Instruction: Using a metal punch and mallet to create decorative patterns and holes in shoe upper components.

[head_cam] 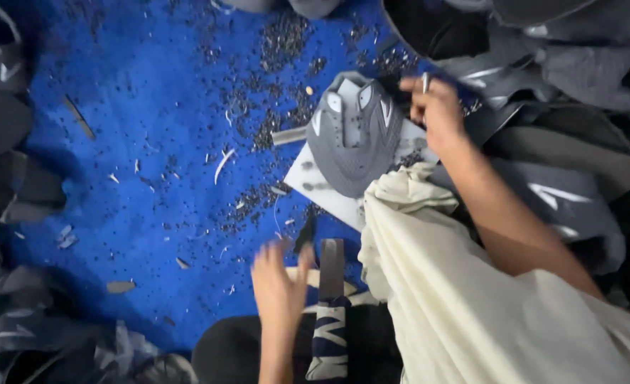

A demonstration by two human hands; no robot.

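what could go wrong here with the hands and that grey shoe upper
1. The right hand grips a small metal tool close to its own fingers beside the grey shoe upper; a slip might nick them.
2. The loose cream cloth drapes over the white board and could hide the work.
3. The left hand looks blurred near scattered scraps, so it might knock something.

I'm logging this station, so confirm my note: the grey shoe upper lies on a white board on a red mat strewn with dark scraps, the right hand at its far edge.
One detail is wrong: the mat is blue, not red, as the head view shows. The rest stands: the grey shoe upper lies on the white board, dark scraps are strewn about, and the right hand is at its far edge.
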